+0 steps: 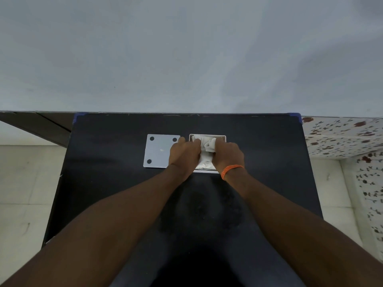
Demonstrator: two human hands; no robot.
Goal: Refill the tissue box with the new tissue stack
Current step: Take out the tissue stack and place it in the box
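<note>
A white square tissue box [221, 137] lies open on the black table [107, 183], past its middle. A white tissue stack [208, 147] fills the box, its top crumpled. My left hand [184, 153] grips the stack's left side, fingers curled into the box. On the stack's right side is my right hand [228, 154], fingers closed on the tissue, an orange thread band [231, 169] at the wrist. The box's near edge shows between my wrists. A flat grey-white lid [157, 151] with three dark round feet lies just left of the box, partly under my left hand.
The table stands against a pale grey wall [186, 59]. Pale floor tiles [24, 193] show on the left, and flowered tiles [342, 137] on the right. Blue tape marks the table's far corners.
</note>
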